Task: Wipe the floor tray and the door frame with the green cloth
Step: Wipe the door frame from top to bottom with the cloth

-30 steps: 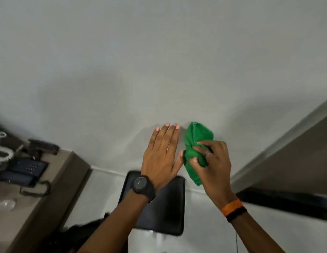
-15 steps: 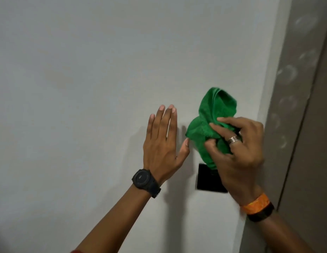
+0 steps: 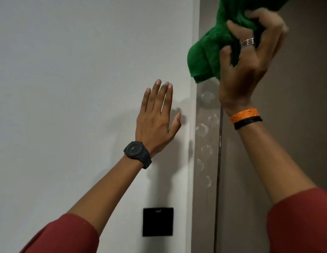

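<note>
My right hand (image 3: 247, 57) is raised at the upper right and grips the bunched green cloth (image 3: 210, 50), which is pressed against the brown door frame (image 3: 206, 143). The cloth's top runs out of the picture. The frame is a vertical strip bearing pale round smudges below the cloth. My left hand (image 3: 157, 119) lies flat on the white wall (image 3: 77, 88) just left of the frame, fingers spread, holding nothing. The floor tray is out of sight.
A black square wall plate (image 3: 157, 221) sits on the wall below my left hand, near the frame. The brown door surface (image 3: 296, 143) fills the right side behind my right arm.
The view has tilted up from the floor to the wall and frame. My right hand has carried the cloth up and right onto the door frame. My left hand stays flat on the wall.
</note>
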Demonstrator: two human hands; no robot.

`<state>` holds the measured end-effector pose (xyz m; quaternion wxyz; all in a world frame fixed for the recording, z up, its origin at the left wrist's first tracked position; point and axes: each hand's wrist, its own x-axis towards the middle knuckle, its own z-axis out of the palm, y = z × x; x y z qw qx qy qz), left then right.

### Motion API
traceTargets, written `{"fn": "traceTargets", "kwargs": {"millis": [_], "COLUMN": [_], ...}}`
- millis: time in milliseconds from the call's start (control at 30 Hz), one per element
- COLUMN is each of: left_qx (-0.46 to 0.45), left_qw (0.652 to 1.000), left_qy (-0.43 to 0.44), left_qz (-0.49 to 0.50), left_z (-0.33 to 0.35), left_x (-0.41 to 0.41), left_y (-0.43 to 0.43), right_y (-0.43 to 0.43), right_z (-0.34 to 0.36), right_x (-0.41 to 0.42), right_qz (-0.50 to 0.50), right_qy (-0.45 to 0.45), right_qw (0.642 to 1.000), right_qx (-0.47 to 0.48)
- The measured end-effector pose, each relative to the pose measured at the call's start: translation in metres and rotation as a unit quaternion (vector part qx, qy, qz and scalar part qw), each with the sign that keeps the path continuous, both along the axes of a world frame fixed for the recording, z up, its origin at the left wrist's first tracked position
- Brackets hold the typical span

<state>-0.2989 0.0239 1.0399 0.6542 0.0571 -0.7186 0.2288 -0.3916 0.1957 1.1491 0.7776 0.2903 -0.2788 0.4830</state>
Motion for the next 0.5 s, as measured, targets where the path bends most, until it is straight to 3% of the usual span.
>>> {"fn": "traceTargets", "kwargs": {"millis": [33, 100, 167, 200, 500], "left_qx": [-0.002, -0.005, -0.012, -0.016, -0.004], "left_qw": [1.0, 1.0, 1.0, 1.0, 0.999], "left_qy": [0.002, 0.002, 0.0, -0.001, -0.027], "left_qz": [-0.001, -0.003, -0.003, -0.002, 0.022], "left_z": [0.003, 0.006, 0.008, 0.009, 0.032], "left_x": [-0.004, -0.012, -0.017, -0.02, -0.04], "left_y": [0.002, 0.004, 0.003, 0.001, -0.012], "right_y": [-0.002, -0.011, -0.02, -0.024, -0.05], "right_z": [0.003, -0.004, -0.018, -0.024, 0.005], "right_x": [-0.006, -0.022, -0.042, -0.051, -0.069], "right_qz": [-0.013, -0.023, -0.021, -0.018, -0.172], "right_qy": [-0.03, -0.111, -0.2, -0.227, -0.227], "right_qw": [0.999, 0.973, 0.902, 0.874, 0.88], "right_qx": [0.033, 0.202, 0.382, 0.428, 0.379]}}
